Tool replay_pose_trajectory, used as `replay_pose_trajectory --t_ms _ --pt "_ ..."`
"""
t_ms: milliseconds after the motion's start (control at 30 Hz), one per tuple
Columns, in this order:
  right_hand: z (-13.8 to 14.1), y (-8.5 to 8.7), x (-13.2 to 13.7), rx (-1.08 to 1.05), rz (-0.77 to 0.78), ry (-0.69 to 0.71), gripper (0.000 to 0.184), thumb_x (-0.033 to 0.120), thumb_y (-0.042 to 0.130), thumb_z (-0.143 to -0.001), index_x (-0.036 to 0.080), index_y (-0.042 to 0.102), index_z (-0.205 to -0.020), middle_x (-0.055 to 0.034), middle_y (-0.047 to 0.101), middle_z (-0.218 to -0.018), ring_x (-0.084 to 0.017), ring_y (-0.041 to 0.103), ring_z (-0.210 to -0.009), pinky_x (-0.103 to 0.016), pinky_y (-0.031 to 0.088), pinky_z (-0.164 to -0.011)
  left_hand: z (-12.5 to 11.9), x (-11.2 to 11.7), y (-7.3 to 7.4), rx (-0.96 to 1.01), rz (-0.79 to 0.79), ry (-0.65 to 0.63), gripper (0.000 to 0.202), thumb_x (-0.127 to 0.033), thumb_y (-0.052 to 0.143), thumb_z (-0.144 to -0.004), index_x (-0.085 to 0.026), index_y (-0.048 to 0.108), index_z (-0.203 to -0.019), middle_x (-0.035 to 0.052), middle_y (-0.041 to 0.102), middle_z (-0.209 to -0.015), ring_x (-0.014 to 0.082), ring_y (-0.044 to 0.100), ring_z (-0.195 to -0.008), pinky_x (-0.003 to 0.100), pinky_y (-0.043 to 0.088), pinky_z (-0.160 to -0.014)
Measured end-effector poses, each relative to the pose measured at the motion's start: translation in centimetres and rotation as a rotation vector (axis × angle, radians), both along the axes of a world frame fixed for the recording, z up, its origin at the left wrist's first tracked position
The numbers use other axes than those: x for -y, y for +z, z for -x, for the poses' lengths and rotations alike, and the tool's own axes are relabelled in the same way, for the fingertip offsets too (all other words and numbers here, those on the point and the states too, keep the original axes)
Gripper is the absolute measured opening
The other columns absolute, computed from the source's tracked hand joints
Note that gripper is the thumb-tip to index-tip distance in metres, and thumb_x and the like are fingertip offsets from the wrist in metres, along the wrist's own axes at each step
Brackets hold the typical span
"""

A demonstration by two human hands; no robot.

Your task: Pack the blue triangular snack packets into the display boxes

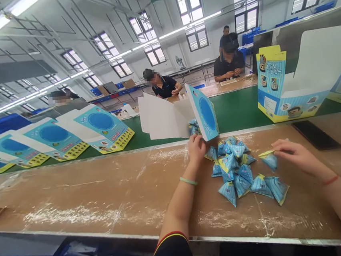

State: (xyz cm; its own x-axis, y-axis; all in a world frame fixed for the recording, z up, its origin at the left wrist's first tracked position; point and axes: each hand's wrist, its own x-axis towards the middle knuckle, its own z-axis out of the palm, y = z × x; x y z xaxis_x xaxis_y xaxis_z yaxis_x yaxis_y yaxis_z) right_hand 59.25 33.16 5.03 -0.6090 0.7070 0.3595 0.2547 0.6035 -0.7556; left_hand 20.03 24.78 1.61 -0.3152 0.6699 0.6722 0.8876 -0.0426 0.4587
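Note:
My right hand (293, 154) pinches a small blue pyramid-shaped packet (270, 162) by its yellow edge, just above the table. Curled at the lower edge of an open cardboard box (207, 114) is my left hand (197, 147). The box lies tipped with its white flaps spread, and a few blue packets (193, 126) show inside. My left fingertips are partly hidden there. Between my hands, a loose pile of the same packets (229, 162) lies on the brown table (103, 186).
A row of open blue-and-yellow boxes (104, 126) stands on the green surface (235, 109) at left. Another open box (275, 93) stands at right, beside a dark phone-like slab (316, 134). Co-workers (166, 86) sit across the line.

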Motion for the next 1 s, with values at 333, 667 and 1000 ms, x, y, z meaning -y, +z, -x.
replay_pose_trajectory --t_ms 333,667,1000 --pt "-1.5 1.1 -0.6 0.070 0.065 0.163 0.059 0.070 0.063 -0.084 0.019 0.058 -0.057 -0.0019 0.054 -0.063 -0.015 0.051 -0.063 -0.031 0.041 -0.065 1.1 -4.2 5.1 0.053 0.201 0.124 0.061 -0.016 0.057 -0.082 -0.012 0.053 -0.143 0.0215 0.043 -0.152 0.0318 0.053 -0.135 0.044 0.043 -0.115" --pt "-7.6 0.4 -5.0 0.026 -0.149 -0.208 0.042 0.048 0.068 -0.085 0.018 0.059 -0.057 -0.0009 0.052 -0.065 -0.014 0.048 -0.066 -0.029 0.037 -0.065 2.0 -9.8 10.5 0.094 0.490 0.218 0.068 -0.031 0.064 -0.083 -0.012 0.049 -0.147 0.0211 0.033 -0.161 0.0319 0.068 -0.111 0.048 0.042 -0.116" --pt "-7.8 -1.8 -6.3 0.489 0.009 -0.331 0.027 0.032 0.065 -0.089 0.017 0.078 -0.071 -0.0146 0.063 -0.140 -0.031 0.058 -0.131 -0.039 0.046 -0.108 -13.6 -15.4 11.4 -0.183 0.092 -0.340 0.041 -0.023 0.057 -0.085 -0.016 0.060 -0.126 0.0172 0.050 -0.148 0.0248 0.067 -0.108 0.041 0.055 -0.096"
